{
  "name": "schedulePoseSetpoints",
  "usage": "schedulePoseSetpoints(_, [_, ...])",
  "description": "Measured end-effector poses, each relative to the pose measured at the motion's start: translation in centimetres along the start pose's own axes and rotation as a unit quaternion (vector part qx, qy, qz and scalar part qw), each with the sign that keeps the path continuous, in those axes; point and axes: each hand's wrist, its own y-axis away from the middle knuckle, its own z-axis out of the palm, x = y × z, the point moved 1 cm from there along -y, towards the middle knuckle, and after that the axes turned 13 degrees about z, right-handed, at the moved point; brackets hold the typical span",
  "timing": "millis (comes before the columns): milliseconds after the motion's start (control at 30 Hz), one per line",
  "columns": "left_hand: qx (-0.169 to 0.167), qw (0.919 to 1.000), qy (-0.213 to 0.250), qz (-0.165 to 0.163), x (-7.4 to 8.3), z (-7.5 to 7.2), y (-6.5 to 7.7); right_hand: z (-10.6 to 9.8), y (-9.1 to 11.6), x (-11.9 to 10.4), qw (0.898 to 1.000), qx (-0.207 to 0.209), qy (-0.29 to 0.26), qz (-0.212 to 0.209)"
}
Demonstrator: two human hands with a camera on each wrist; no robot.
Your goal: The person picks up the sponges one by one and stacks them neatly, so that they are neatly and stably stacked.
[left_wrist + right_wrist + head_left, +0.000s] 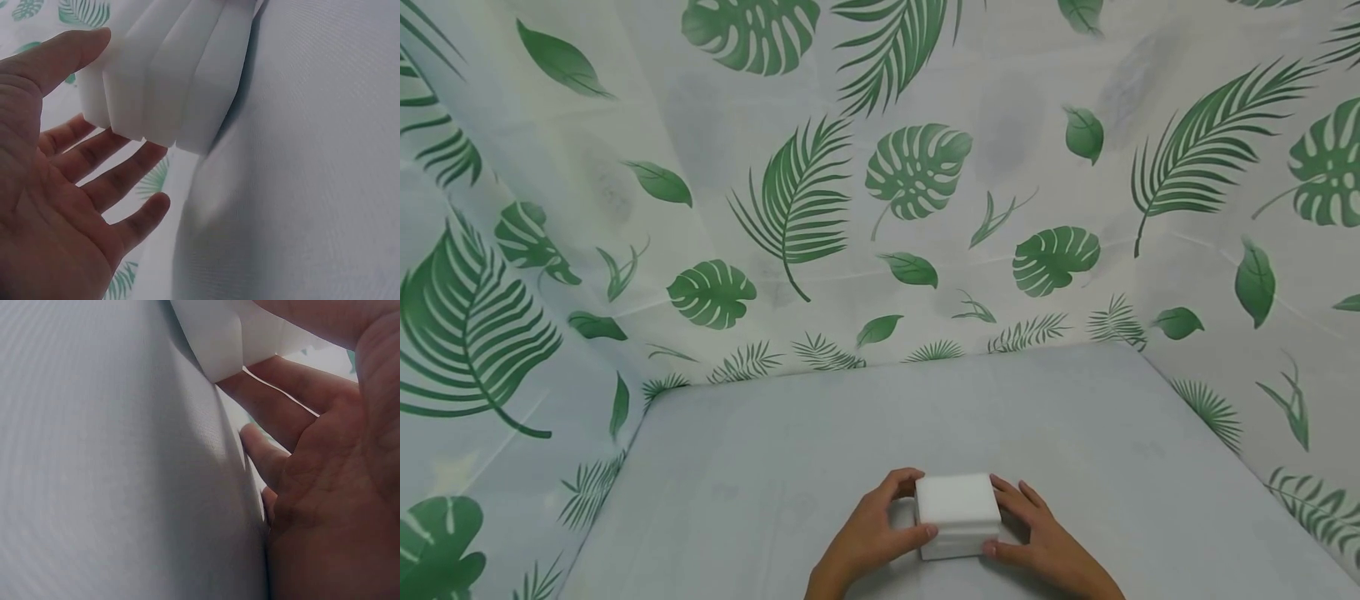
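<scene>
A neat stack of white sponge blocks [958, 500] stands on the pale cloth-covered surface, in the lower middle of the head view. From the left, my left hand [876, 527] holds the stack between thumb and fingers, the thumb at its near upper corner. My right hand [1039, 537] grips the other side, its thumb low at the near corner. Several flush layers of the sponge blocks [169, 75] show in the left wrist view, fingertips of the left hand [62, 187] touching their edges. In the right wrist view, fingers of the right hand [337, 456] touch the lowest blocks [215, 340].
The pale cloth surface [760, 467] spreads around the stack. White sheets with green leaf prints [985, 308] rise as walls at the back, left and right.
</scene>
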Motion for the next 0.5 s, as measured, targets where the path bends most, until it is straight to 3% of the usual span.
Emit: schedulePoseSetpoints(500, [-0.005,1.0,0.0,-0.006,-0.03,-0.07,0.15,0.08,-0.14,-0.19,1.0,-0.003,-0.002,0.017])
